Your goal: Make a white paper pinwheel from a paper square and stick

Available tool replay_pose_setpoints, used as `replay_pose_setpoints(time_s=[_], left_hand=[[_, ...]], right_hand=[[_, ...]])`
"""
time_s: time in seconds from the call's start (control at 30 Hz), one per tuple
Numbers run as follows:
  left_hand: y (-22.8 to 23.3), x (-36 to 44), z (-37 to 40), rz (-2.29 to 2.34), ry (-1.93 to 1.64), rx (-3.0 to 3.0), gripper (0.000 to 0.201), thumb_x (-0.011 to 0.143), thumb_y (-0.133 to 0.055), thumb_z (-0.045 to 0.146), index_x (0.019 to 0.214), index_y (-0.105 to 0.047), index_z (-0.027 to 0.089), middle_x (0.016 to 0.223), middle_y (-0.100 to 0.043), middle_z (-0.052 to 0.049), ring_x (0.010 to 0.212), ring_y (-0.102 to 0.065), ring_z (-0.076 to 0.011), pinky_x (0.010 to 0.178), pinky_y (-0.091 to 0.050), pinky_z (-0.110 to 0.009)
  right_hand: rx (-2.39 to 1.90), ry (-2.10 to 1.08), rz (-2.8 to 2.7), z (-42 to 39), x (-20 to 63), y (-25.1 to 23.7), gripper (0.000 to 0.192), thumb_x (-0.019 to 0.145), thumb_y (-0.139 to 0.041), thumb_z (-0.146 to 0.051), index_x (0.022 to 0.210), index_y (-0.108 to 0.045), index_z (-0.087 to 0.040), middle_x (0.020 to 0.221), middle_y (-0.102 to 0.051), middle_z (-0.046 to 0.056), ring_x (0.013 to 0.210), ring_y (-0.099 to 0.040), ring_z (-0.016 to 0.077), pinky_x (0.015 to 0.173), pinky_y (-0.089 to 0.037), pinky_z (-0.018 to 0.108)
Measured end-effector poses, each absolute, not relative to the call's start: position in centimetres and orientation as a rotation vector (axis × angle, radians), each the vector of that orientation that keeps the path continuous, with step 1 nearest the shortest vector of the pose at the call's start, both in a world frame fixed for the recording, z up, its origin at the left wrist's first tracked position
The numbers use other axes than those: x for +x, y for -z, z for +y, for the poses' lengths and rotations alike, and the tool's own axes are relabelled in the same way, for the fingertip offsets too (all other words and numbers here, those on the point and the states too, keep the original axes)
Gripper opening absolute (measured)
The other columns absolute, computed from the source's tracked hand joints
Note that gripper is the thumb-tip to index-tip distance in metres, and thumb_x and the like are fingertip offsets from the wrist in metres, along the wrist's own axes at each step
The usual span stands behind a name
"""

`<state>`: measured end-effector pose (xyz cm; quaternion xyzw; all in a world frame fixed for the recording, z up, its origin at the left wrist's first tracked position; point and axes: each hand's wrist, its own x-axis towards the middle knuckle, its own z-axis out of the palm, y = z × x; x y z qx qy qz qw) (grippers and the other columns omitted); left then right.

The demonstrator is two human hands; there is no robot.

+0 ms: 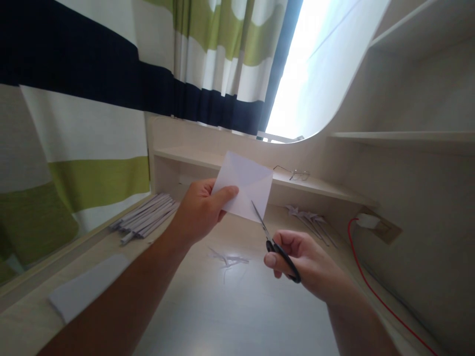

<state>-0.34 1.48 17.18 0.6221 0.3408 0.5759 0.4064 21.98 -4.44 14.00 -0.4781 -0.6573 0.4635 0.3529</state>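
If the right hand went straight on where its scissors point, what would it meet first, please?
The right hand would probably first meet the white paper in the left hand; the scissors overlap that paper in view, though contact is hard to judge.

In front of me and to my left hung a curtain point(218, 37) banded in green, white and navy, and beside it a window point(302, 59) glared bright. Below it, a pair of glasses point(299, 175) rested on a low ledge point(193, 157), one temple stretched out. On my right I had two wall shelves point(408, 135), one above the other, and beneath them a white plug point(367, 221) at a beige wall plate point(389, 232). A red cable point(361, 273) curved down from the plug, near a grey cable point(393, 294).
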Motion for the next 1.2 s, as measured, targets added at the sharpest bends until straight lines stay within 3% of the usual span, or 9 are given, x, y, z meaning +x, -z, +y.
replay_pose_setpoints(time_s=[1.2], left_hand=[[-16.72,-0.36,1.42,0.816,-1.354,1.619,0.034,0.087,-0.065,0.036,0.061,-0.056,0.016,0.044,-0.046,0.006,0.039,-0.037,-0.0066,0.039,-0.022,-0.020]], right_hand=[[-1.249,-1.190,-1.682,-4.69,21.60,-14.40,0.038,0.074,-0.085,-0.045,0.071,-0.062,-0.016,0.060,-0.062,-0.002,0.052,-0.045,0.0082,0.049,-0.030,0.022]])
